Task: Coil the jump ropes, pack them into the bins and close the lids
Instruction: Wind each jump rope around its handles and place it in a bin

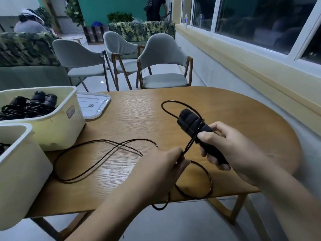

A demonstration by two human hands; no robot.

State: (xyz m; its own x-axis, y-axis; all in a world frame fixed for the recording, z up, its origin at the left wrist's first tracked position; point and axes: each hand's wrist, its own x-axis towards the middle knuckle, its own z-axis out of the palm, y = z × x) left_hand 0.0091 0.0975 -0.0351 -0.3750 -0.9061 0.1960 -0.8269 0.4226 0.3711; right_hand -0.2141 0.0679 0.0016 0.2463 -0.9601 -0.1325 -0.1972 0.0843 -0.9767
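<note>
**Winding a jump rope over the table (139,119).** The right hand (231,150) is closed around the two black handles (191,122), which it holds side by side above the right half of the table with the thumb pressed on top. A few turns of cord (210,180) cross the handles just beside the thumb. The left hand (161,169), above the near edge of the table, pinches the cord between thumb and fingers and holds it taut up to the handles. The rest of the cord lies slack in loose, crossing loops on the middle of the table, and one loop hangs off the near edge. The cord appears thin, light, smooth and springy. It will probably resist tight bends and spring open if tension is lost, so it is best taken close to the handles and fed on a short length at a time. The handles look rigid, padded and easy to grip, so they serve as the core of the coil and the right place to hold the bundle. At the left end of the table stand a far bin (57,129) and a near bin (20,180), both with lids off. The far bin holds coiled ropes (34,103). A white lid (97,108) lies flat at the far left of the table.
</note>
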